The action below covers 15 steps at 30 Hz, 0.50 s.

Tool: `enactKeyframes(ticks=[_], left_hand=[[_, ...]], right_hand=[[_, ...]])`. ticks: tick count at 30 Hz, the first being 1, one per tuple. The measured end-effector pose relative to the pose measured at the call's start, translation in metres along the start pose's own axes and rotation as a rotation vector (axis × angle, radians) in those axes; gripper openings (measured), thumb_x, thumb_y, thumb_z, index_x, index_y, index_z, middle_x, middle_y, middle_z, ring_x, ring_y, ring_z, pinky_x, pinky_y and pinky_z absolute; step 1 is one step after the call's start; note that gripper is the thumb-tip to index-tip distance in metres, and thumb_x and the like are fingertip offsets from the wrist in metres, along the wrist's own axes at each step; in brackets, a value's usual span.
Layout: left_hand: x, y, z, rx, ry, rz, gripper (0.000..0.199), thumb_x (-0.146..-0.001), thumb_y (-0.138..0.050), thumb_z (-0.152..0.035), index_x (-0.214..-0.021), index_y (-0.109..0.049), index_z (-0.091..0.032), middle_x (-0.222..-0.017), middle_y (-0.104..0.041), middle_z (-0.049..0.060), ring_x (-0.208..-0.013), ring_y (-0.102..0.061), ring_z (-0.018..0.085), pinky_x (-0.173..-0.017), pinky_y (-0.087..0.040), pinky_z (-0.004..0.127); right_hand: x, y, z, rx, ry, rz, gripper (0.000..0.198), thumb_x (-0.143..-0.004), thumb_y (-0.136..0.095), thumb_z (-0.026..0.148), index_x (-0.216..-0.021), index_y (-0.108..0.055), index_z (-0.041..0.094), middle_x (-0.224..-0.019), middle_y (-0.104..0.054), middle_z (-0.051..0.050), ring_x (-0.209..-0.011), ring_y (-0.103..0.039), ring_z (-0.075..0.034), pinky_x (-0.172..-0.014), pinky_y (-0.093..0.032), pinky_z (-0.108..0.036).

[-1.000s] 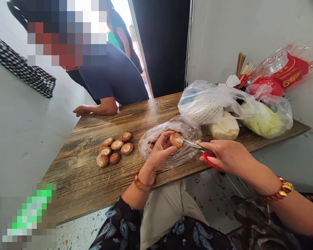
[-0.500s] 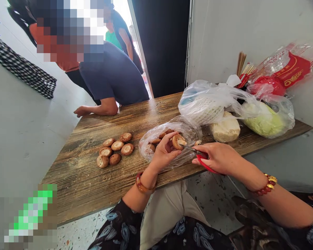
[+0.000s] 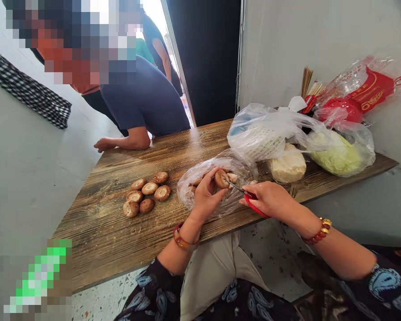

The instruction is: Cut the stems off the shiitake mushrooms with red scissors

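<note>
Pinched in my left hand (image 3: 206,196) is a brown mushroom (image 3: 221,179), its underside turned toward the scissors. My right hand (image 3: 276,201) grips red-handled scissors (image 3: 255,207), and their tips touch the mushroom near its stem. A pale stem piece (image 3: 233,178) shows just right of the cap; whether it is still attached I cannot tell. Beneath my hands a clear plastic bag (image 3: 183,189) lies spread, with more mushrooms inside, partly hidden by my left hand. Left of the bag, several stemless mushrooms (image 3: 150,188) sit grouped on the wooden table (image 3: 103,232).
Behind the bag stands a white plastic bag (image 3: 250,129). Beside it are a wrapped pale block (image 3: 288,165) and a bagged cabbage (image 3: 337,149). Skewers (image 3: 306,82) and red packaging (image 3: 376,91) sit against the wall. A person's forearm (image 3: 127,139) rests on the far edge.
The mushroom has turned and shifted slightly left in my left hand. My right hand has moved left with the scissors, whose tips now reach further across the mushroom.
</note>
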State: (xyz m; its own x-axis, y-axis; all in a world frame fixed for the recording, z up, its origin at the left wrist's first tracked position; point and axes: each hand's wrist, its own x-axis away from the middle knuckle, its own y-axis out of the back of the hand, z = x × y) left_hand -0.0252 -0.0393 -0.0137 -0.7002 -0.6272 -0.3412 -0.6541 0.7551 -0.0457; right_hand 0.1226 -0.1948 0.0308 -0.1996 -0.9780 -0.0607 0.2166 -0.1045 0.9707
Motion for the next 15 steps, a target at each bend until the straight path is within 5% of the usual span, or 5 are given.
enactKeyframes(ticks=[6, 10, 15], left_hand=[[-0.002, 0.003, -0.007, 0.191, 0.122, -0.064, 0.070, -0.071, -0.079, -0.023, -0.134, -0.049, -0.022, -0.141, -0.056, 0.010, -0.130, -0.053, 0.026, -0.113, -0.041, 0.042], [0.000, 0.002, -0.016, 0.345, 0.220, 0.000, 0.061, -0.071, -0.075, -0.022, -0.126, -0.048, -0.025, -0.145, -0.051, 0.009, -0.121, -0.060, 0.028, -0.092, -0.056, 0.041], [0.000, 0.001, -0.023, 0.407, 0.263, 0.049, 0.056, -0.072, -0.073, -0.024, -0.122, -0.050, -0.023, -0.139, -0.055, 0.009, -0.115, -0.063, 0.026, -0.080, -0.057, 0.032]], right_hand=[[0.002, -0.006, -0.004, -0.128, -0.001, -0.081, 0.037, -0.094, -0.052, 0.049, -0.113, -0.070, 0.022, -0.096, -0.077, -0.007, -0.088, -0.071, -0.022, -0.068, -0.043, -0.027], [0.004, -0.014, -0.012, -0.161, -0.027, -0.139, 0.042, -0.094, -0.051, 0.050, -0.121, -0.067, 0.021, -0.101, -0.077, -0.008, -0.087, -0.071, -0.021, -0.069, -0.046, -0.027], [0.004, -0.039, -0.021, -0.117, -0.050, -0.210, 0.038, -0.094, -0.052, 0.046, -0.121, -0.068, 0.024, -0.106, -0.076, -0.007, -0.091, -0.071, -0.022, -0.070, -0.050, -0.028]])
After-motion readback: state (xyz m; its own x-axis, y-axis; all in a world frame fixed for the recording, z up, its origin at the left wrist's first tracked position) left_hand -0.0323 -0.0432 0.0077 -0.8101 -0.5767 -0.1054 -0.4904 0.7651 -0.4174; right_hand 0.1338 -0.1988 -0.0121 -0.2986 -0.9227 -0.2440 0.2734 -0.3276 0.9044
